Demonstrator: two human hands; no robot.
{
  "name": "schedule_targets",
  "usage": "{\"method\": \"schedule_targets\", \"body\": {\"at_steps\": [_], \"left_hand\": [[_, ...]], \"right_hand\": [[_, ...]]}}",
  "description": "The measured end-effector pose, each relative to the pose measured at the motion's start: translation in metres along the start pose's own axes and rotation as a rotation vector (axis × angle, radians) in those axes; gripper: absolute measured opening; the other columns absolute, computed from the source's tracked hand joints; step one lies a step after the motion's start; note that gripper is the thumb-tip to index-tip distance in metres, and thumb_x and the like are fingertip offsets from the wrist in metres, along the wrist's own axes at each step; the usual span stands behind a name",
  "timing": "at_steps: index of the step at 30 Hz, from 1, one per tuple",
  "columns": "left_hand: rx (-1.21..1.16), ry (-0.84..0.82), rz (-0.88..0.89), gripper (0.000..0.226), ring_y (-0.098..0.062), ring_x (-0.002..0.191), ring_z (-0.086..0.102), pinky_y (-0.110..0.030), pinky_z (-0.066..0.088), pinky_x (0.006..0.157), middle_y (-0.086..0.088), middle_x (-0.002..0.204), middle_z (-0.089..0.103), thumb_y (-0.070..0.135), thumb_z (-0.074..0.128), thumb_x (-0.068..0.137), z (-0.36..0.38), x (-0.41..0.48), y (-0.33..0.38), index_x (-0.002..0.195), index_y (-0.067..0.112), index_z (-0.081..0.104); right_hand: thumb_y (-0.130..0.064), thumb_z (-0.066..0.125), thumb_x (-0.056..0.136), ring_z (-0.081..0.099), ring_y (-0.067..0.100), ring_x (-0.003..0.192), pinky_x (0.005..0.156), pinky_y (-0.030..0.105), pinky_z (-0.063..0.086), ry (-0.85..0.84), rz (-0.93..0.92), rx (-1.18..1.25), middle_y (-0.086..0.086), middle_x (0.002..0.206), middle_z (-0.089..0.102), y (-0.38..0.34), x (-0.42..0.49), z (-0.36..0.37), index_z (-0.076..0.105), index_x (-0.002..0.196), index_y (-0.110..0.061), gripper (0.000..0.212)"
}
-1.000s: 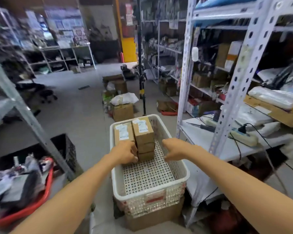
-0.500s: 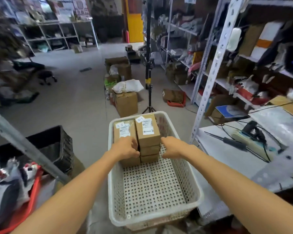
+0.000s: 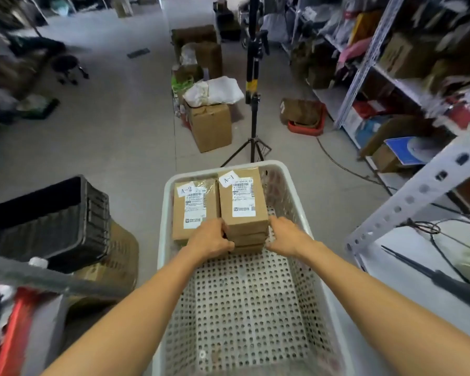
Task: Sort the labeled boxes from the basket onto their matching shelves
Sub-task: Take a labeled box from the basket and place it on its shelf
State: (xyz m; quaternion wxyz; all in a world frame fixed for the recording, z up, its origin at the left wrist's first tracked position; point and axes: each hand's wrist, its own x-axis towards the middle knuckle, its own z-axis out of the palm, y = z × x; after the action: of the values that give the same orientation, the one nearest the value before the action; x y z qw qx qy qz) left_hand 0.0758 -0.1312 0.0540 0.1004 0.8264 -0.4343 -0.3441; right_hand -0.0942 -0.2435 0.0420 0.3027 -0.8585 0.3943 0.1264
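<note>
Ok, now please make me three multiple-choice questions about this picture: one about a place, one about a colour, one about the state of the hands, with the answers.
1. Where in the basket do the boxes stand?
A) at its far end
B) at its near end
C) spread over its whole floor

2. What colour is the basket?
A) blue
B) white
C) green

3. What are the left hand and the right hand doing?
A) hanging outside the basket
B) lifting one box above the rim
C) gripping the A-1 stack from both sides

Answers:
1 A: the boxes stand by the far wall, beyond the hands.
2 B: its rim and perforated walls are white.
3 C: one hand grips each side of the stack, which rests low in the basket.
</note>
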Motion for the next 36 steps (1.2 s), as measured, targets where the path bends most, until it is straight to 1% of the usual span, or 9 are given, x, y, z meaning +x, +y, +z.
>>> {"method": "schedule_targets", "body": {"at_steps": [4,8,13,16,20,23,30,34,36], "left_hand": [[-0.124,0.051,-0.026,0.068,-0.025,0.117,0.052,-0.038,0.046,0.099,-0.007,0.128,0.053,0.023,0.075,0.075,0.019,0.055,-0.008,0.134,0.009,0.043],[-0.266,0.132,0.004,0.049,-0.013,0.098,0.058,-0.026,0.05,0.085,0.0,0.107,0.06,0.012,0.078,0.071,0.034,0.097,-0.015,0.112,0.019,0.053],[-0.471,0.135,-0.173,0.093,-0.028,0.126,0.047,-0.046,0.04,0.106,-0.012,0.139,0.046,0.027,0.078,0.067,0.052,0.118,-0.015,0.143,0.009,0.028],[-0.55,0.131,-0.21,0.08,-0.025,0.115,0.052,-0.041,0.044,0.101,-0.01,0.132,0.05,0.029,0.075,0.072,0.067,0.109,-0.015,0.141,0.016,0.037],[-0.619,0.035,-0.193,0.072,-0.017,0.106,0.05,-0.03,0.043,0.09,-0.004,0.125,0.051,0.02,0.082,0.069,0.093,0.095,-0.009,0.127,0.021,0.038],[-0.729,-0.017,-0.218,0.098,-0.024,0.121,0.05,-0.04,0.043,0.103,-0.01,0.136,0.048,0.016,0.086,0.066,0.096,0.083,-0.013,0.141,0.019,0.023],[-0.74,-0.044,-0.091,0.118,-0.028,0.124,0.049,-0.048,0.042,0.105,-0.012,0.14,0.042,0.004,0.088,0.06,0.063,0.032,-0.015,0.15,0.035,0.018],[-0.773,-0.058,0.042,0.116,-0.02,0.124,0.048,-0.038,0.046,0.101,-0.003,0.141,0.046,0.004,0.086,0.062,0.039,-0.001,-0.005,0.149,0.033,0.016],[-0.775,-0.076,0.126,0.121,-0.018,0.123,0.048,-0.031,0.048,0.093,0.0,0.14,0.047,0.004,0.087,0.061,0.024,-0.015,-0.002,0.15,0.036,0.012]], "right_hand": [[-0.016,0.063,0.081,0.046,0.023,0.12,0.09,0.026,0.038,0.102,0.056,0.224,0.008,0.128,0.05,0.015,0.04,0.02,0.048,0.127,-0.012,0.048],[-0.013,0.069,0.077,0.043,0.022,0.124,0.101,0.03,0.036,0.151,0.016,0.425,0.007,0.135,0.045,0.02,0.07,0.04,0.041,0.139,-0.017,0.068],[-0.025,0.074,0.076,0.056,0.012,0.102,0.082,0.027,0.046,0.301,0.227,0.745,-0.004,0.119,0.057,0.024,0.083,0.055,0.043,0.133,-0.021,0.065],[-0.044,0.068,0.08,0.061,0.013,0.099,0.087,0.036,0.052,0.351,0.36,0.797,-0.005,0.117,0.063,0.043,0.072,0.066,0.05,0.126,-0.022,0.054],[-0.032,0.075,0.082,0.061,0.008,0.1,0.083,0.028,0.051,0.264,0.354,1.012,-0.005,0.12,0.061,0.062,0.066,0.081,0.041,0.133,-0.02,0.063],[-0.026,0.079,0.078,0.057,-0.003,0.094,0.074,0.017,0.046,0.188,0.292,0.986,-0.008,0.118,0.058,0.064,0.063,0.082,0.033,0.134,-0.024,0.073],[-0.008,0.09,0.057,0.053,0.014,0.121,0.105,0.043,0.042,0.169,0.103,0.893,-0.003,0.13,0.056,0.037,0.019,0.057,0.033,0.134,-0.025,0.098],[-0.011,0.089,0.059,0.056,0.008,0.111,0.086,0.02,0.045,0.238,0.101,0.848,-0.007,0.125,0.058,0.013,-0.026,0.028,0.03,0.126,-0.038,0.094],[-0.01,0.088,0.059,0.055,0.008,0.113,0.086,0.022,0.047,0.273,0.076,0.838,-0.009,0.124,0.057,-0.004,-0.047,0.013,0.028,0.129,-0.036,0.096]]}}
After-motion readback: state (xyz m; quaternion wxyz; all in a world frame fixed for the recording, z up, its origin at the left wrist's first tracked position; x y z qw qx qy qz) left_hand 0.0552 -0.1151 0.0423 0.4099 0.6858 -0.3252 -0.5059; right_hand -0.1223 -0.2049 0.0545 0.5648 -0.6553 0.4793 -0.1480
